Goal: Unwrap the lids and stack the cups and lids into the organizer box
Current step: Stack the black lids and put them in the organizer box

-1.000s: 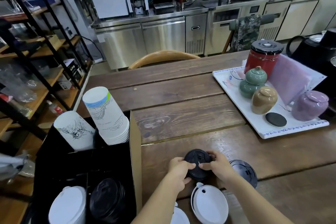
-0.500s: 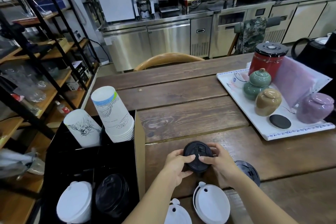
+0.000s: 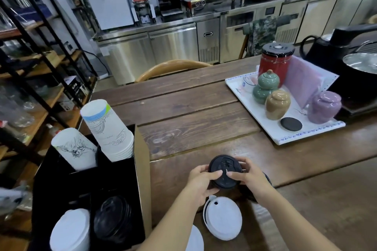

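Note:
Both hands hold a stack of black lids point(image 3: 224, 171) just above the wooden table point(image 3: 193, 124), my left hand point(image 3: 201, 181) on its left side and my right hand point(image 3: 247, 177) on its right, thumbs on top. A white lid point(image 3: 223, 219) lies on the table below them, another white lid point(image 3: 196, 240) at the bottom edge. A further black lid point(image 3: 267, 178) peeks out behind my right hand. The black organizer box point(image 3: 140, 169) at left holds two stacks of white printed cups point(image 3: 108, 130) point(image 3: 74, 149), a white lid stack point(image 3: 70, 230) and a black lid stack point(image 3: 114, 218).
A white tray point(image 3: 306, 136) at right carries a red canister point(image 3: 275, 61), green, tan and purple jars and a black coaster. Black kettles and a pot stand at far right. A chair back point(image 3: 173, 67) is at the table's far side. Shelving rises at left.
Both hands have raised the black lid stack a little off the table and tilted its top toward the camera. The view has shifted slightly.

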Action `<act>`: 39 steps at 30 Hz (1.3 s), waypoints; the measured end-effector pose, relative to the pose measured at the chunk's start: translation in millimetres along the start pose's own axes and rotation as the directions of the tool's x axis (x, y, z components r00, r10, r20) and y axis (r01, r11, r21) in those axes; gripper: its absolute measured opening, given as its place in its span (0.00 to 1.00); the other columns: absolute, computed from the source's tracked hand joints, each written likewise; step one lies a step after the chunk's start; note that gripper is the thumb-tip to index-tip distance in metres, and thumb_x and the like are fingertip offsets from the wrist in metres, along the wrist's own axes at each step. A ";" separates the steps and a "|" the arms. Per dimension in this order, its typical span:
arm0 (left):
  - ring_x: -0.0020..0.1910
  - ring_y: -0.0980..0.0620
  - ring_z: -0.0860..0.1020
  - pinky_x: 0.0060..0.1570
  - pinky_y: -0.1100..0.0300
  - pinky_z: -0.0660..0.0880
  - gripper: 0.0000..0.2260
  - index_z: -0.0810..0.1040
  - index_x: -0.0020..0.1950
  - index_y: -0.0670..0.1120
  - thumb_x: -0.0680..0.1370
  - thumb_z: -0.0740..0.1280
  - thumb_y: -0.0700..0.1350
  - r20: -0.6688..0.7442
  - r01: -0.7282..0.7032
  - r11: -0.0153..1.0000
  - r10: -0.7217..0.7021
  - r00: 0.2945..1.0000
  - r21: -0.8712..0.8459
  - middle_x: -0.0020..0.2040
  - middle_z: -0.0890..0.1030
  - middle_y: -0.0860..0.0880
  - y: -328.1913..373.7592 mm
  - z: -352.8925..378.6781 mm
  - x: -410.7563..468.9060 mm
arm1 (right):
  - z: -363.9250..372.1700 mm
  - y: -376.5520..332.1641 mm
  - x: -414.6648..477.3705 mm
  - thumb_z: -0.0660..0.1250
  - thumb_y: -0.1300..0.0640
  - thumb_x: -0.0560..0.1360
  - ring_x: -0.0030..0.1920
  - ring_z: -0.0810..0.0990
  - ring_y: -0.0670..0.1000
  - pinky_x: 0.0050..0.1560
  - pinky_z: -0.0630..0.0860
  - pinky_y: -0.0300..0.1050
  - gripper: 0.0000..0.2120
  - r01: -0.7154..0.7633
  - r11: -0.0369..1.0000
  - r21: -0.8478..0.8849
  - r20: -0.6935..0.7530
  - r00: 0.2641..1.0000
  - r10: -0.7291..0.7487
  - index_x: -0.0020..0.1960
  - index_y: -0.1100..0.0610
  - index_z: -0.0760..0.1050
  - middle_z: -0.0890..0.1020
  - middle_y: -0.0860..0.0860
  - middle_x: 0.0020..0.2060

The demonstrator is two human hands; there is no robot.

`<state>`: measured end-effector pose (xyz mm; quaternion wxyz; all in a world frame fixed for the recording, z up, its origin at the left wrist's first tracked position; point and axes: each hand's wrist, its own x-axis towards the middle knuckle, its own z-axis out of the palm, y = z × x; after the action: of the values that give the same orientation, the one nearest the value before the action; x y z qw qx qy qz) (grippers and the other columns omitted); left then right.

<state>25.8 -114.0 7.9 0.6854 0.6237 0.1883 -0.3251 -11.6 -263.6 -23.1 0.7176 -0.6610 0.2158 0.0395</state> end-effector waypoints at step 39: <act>0.53 0.46 0.74 0.50 0.55 0.72 0.12 0.68 0.45 0.48 0.72 0.72 0.46 0.153 -0.265 0.422 0.281 0.948 0.867 0.55 0.74 0.46 -48.9 80.5 26.8 | -82.8 35.4 -37.0 0.66 0.66 0.73 0.49 0.79 0.58 0.40 0.76 0.50 0.15 -0.130 0.761 0.636 -0.203 0.923 0.326 0.60 0.65 0.72 0.80 0.61 0.52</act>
<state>-0.1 -198.8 -33.6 0.3090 0.9104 -0.1035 -0.2549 -78.5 -330.7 -45.4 0.8402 -0.3597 0.4033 -0.0455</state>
